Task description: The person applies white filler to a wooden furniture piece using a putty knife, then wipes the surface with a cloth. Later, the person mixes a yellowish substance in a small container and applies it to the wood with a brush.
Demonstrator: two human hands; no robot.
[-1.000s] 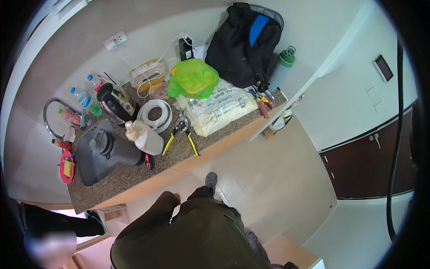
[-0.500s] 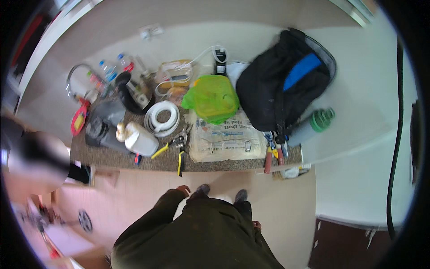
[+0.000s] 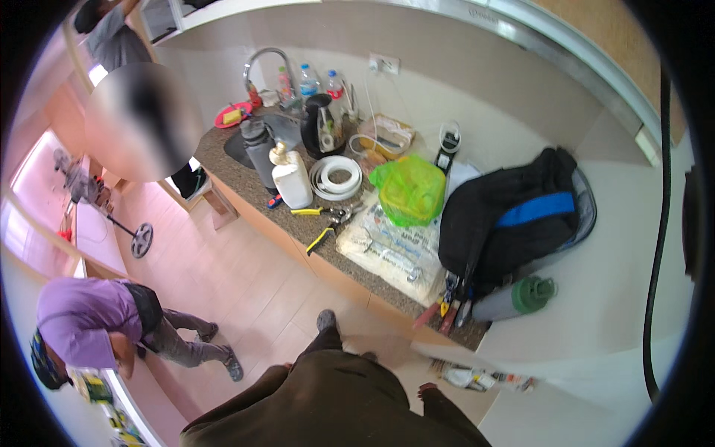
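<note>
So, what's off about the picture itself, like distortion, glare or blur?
In the head view, the long pale overhead strip bows and carries a bright glint; a smooth round blur hides part of the upper left; pinkish light tints the left side; black vignetting fills the corners.

We note open air between our right hand (image 3: 427, 390) and the front edge of the counter (image 3: 290, 226). Red-handled tools (image 3: 427, 315) lie along that edge; behind, the backpack (image 3: 514, 216) and grey bottle (image 3: 500, 305) bar the way.
</note>
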